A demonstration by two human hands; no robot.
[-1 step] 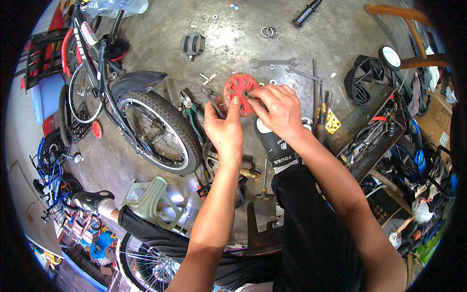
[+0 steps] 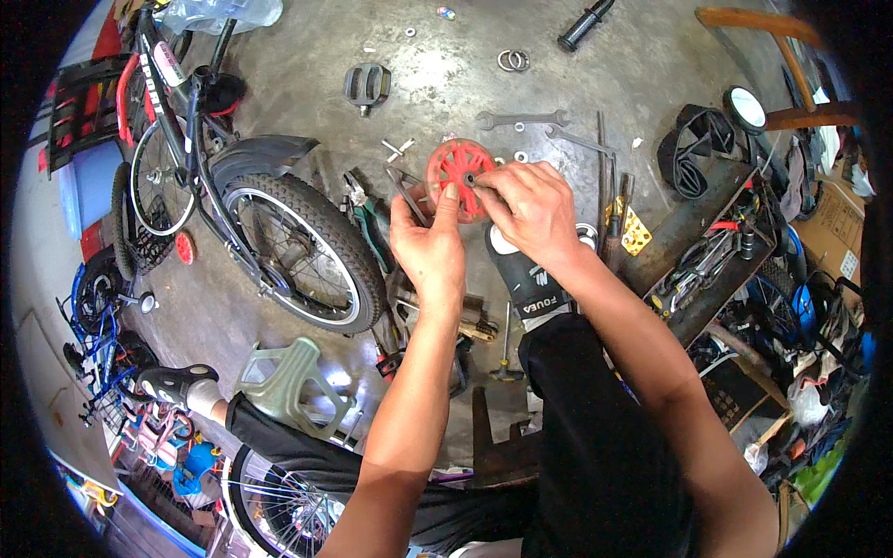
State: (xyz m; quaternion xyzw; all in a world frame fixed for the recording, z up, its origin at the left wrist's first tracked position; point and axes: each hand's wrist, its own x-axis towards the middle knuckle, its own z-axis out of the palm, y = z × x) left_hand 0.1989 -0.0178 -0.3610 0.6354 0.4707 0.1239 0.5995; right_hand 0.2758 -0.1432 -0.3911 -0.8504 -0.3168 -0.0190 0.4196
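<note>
Both of my hands hold up a small red plastic wheel over the concrete floor. My left hand grips it from below, thumb pressed on its face. The fingertips of my right hand pinch at the dark hub in the wheel's middle; whatever small part they hold there is too small to tell. Under my hands are my black sandal and pliers with green handles.
A small bicycle lies to the left with its rear tyre close to my left hand. Wrenches, a pedal, metal rings and a black grip lie on the floor beyond. A tool tray and folded inner tube are at right.
</note>
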